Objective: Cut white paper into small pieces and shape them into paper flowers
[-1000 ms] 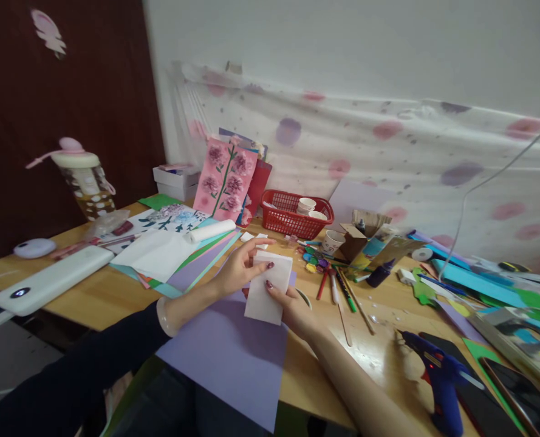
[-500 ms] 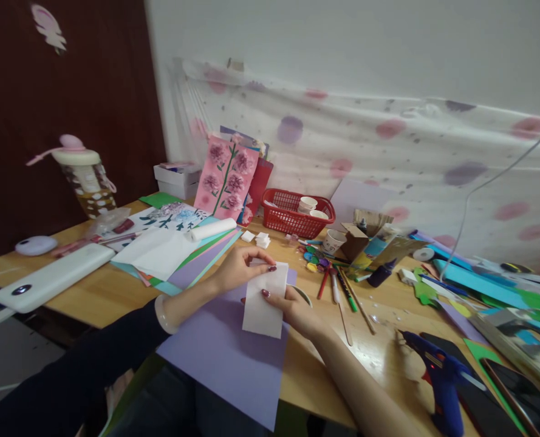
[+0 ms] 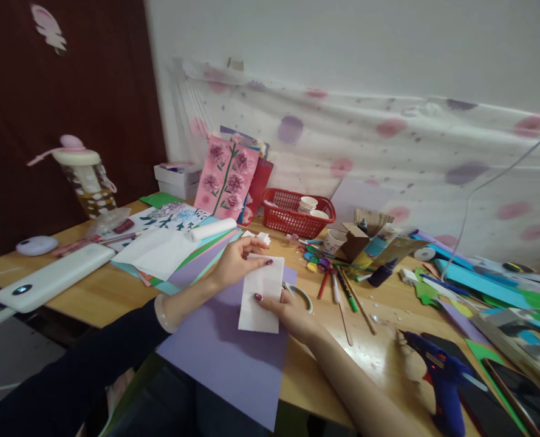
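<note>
White paper rectangle [image 3: 265, 280] has shifted a touch left since half a second ago, so it's still being handled, not put down. It's up over the purple sheet [image 3: 237, 370]. Right hand [image 3: 297, 317] has a closed grip on it, thumb across the front. Left hand [image 3: 231, 265] is half-curled, thumb on the top; can't tell if that grip is really pinching. Also, left fingers have risen, partly covering the small white pieces [image 3: 264, 237], and more of the scissors handle [image 3: 305, 294] shows now.
</note>
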Demonstrator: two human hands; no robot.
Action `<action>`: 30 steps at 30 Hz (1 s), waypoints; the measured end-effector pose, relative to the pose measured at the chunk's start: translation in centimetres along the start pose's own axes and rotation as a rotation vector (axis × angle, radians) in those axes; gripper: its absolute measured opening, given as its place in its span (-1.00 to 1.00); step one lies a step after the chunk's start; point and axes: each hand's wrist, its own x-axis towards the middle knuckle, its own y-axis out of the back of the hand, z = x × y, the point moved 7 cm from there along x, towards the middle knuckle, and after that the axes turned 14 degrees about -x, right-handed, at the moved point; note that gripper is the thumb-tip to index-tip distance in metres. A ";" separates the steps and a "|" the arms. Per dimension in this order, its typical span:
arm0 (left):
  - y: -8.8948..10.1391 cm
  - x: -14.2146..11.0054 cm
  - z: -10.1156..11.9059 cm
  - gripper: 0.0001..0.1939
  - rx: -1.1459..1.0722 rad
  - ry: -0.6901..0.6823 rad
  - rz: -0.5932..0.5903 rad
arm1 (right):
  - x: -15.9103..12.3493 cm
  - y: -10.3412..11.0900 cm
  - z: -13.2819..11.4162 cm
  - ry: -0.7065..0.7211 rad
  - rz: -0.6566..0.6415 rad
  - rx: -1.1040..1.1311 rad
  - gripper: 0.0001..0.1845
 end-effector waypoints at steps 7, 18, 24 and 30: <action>0.4 0.0 0.3 -0.83 0.122 -0.099 0.011 | 0.0 -0.5 0.0 -0.069 -0.038 0.232 -0.67; -2.5 -1.7 2.3 -0.93 0.256 -0.258 -0.284 | 0.8 1.3 -0.8 -0.013 0.000 0.525 -0.79; -3.6 -2.7 2.6 -0.95 0.327 -0.413 -0.374 | 1.3 2.0 -1.3 0.074 0.029 0.587 -0.77; -4.1 -3.3 2.2 -0.93 0.400 -0.487 -0.416 | 1.0 1.9 -2.3 0.096 0.057 0.613 -0.68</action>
